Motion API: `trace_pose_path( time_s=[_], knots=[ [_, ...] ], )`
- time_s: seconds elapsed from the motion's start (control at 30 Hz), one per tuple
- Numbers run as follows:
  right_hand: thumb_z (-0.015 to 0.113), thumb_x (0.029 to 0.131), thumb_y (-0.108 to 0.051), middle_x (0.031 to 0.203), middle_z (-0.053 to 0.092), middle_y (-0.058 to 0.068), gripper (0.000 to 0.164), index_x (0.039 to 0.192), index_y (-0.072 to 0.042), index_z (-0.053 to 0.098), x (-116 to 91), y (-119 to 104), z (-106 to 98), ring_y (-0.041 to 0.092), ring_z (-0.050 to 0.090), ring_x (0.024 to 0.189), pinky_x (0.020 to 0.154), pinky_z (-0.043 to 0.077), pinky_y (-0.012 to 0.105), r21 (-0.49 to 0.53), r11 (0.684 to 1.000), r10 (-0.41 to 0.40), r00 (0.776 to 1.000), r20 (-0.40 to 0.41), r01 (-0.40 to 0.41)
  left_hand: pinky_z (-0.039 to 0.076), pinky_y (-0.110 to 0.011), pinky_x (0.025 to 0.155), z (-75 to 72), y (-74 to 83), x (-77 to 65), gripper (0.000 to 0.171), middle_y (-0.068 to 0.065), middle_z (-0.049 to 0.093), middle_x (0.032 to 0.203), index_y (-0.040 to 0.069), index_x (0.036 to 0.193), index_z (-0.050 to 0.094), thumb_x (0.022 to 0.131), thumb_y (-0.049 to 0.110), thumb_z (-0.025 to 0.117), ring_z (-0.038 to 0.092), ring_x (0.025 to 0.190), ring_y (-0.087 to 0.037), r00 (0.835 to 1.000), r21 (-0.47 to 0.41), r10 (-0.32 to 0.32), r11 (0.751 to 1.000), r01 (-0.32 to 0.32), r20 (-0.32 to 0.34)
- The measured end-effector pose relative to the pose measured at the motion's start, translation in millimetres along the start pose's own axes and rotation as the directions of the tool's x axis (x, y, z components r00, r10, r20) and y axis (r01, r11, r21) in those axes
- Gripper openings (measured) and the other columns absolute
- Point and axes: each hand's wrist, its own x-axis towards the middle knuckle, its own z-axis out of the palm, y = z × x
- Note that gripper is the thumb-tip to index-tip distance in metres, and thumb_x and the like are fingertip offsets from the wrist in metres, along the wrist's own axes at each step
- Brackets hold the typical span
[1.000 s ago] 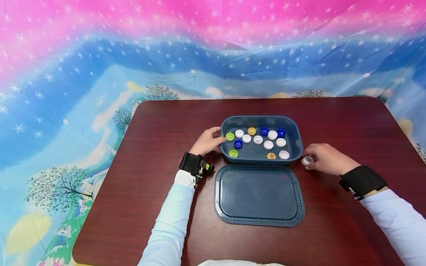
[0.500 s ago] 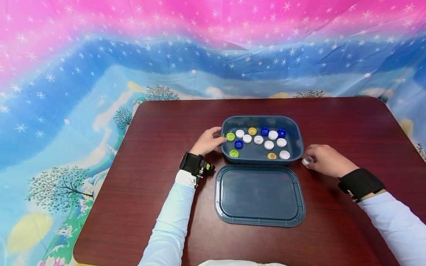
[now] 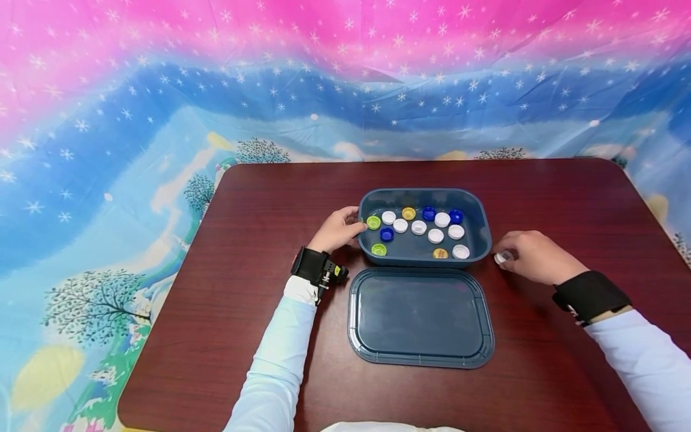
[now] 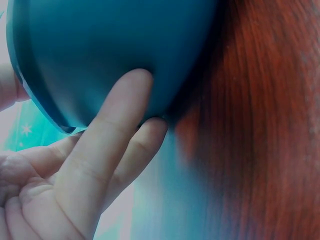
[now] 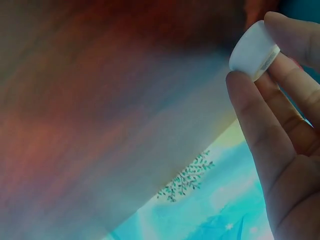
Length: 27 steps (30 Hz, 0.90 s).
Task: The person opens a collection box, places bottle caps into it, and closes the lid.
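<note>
A dark blue-grey plastic box stands on the table, with several white, blue, green and yellow bottle caps spread over its floor. My left hand grips the box's left end. In the left wrist view the thumb is at the rim and the fingers lie along the outer wall. Just off the box's front right corner, my right hand pinches a white bottle cap between thumb and fingertips. The right wrist view shows this white cap tilted, its side wall toward the camera.
A matching flat lid lies on the dark red wooden table, directly in front of the box. Behind the table and along its sides hangs a pink and blue snow-patterned cloth.
My right hand has shifted slightly right, and the white cap in its fingers has turned. The left hand and the box have stayed in place.
</note>
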Motion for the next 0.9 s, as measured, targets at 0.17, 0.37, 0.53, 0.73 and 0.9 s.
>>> trace_pose_path(
  time_s=[0.17,0.37,0.53,0.73,0.9],
  knots=[
    [0.074,0.081,-0.001,0.102,0.066,0.014,0.018,0.099,0.0,0.074,0,-1,-11,0.028,0.062,0.088,0.077,0.054,0.049,-0.011,1.0,0.023,1.0,-0.012,-0.023,0.058,-0.04,0.074,-0.2,0.6,-0.7,0.054,-0.018,0.058,0.128,0.003,0.146,0.04,0.096,0.011,0.06,0.067,0.095,-0.03,1.0,0.003,0.002,1.0,-0.002,-0.003],
    [0.073,0.081,0.001,0.103,0.066,0.016,0.02,0.102,0.002,0.073,2,-5,-31,0.024,0.059,0.08,0.069,0.052,0.041,-0.047,0.998,0.032,0.999,-0.04,-0.034,0.058,-0.039,0.072,0.3,0.6,-1.4,0.054,-0.017,0.058,0.127,0.003,0.146,0.04,0.096,0.011,0.06,0.067,0.093,-0.027,1.0,0.005,0.006,1.0,-0.006,-0.004],
    [0.071,0.083,0.001,0.104,0.065,0.016,0.021,0.104,0.002,0.072,9,-11,-54,0.019,0.054,0.072,0.062,0.046,0.035,-0.079,0.996,0.04,0.997,-0.063,-0.045,0.058,-0.039,0.074,-0.7,0.5,-1.7,0.055,-0.018,0.057,0.13,0.003,0.147,0.039,0.097,0.011,0.059,0.067,0.096,-0.028,1.0,0.012,0.005,1.0,-0.005,0.003],
    [0.073,0.083,-0.001,0.1,0.065,0.011,0.02,0.103,0.001,0.072,25,-26,-74,0.019,0.052,0.072,0.066,0.046,0.038,-0.101,0.995,-0.023,0.996,-0.091,0.014,0.058,-0.04,0.075,-1.3,0.1,-1.6,0.054,-0.018,0.057,0.13,0.003,0.147,0.039,0.097,0.011,0.059,0.066,0.097,-0.029,1.0,0.009,0.006,1.0,-0.006,0.004],
    [0.073,0.083,-0.001,0.098,0.064,0.011,0.02,0.103,0.001,0.073,42,-42,-77,0.022,0.053,0.077,0.069,0.047,0.04,-0.104,0.993,-0.066,0.995,-0.071,0.059,0.058,-0.038,0.073,-0.1,-0.2,-0.8,0.053,-0.017,0.059,0.126,0.003,0.145,0.041,0.097,0.011,0.059,0.067,0.094,-0.027,1.0,0.014,0.012,1.0,-0.012,-0.002]
  ],
)
